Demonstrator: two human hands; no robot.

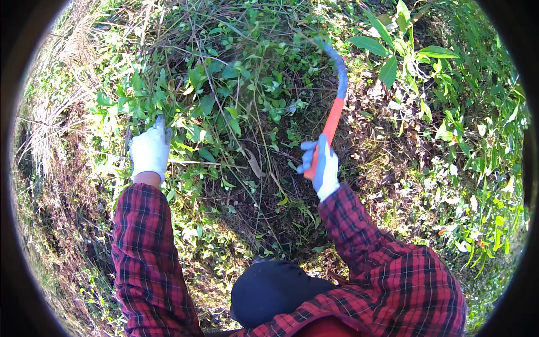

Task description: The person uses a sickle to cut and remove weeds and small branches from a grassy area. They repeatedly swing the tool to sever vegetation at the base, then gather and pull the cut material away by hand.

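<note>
My right hand (322, 166), in a white glove with a grey-coated palm, is closed around the orange handle of a sickle (332, 120). The curved grey blade points up and away, its tip blurred among green leaves. On the left, my left hand (150, 148) wears a matching glove and reaches into a clump of leafy green weeds (143, 99). Its fingertips are partly hidden by the leaves, so whether they grip any stems cannot be told. Tangled vines and dry stalks lie between the two hands, left of the sickle.
A broad-leaved plant (396, 52) grows at the upper right. Dry straw-like grass (71, 54) lies at the upper left. One curled brown leaf (254, 164) rests on the shaded ground. My dark-clothed knee (273, 292) is at the bottom centre.
</note>
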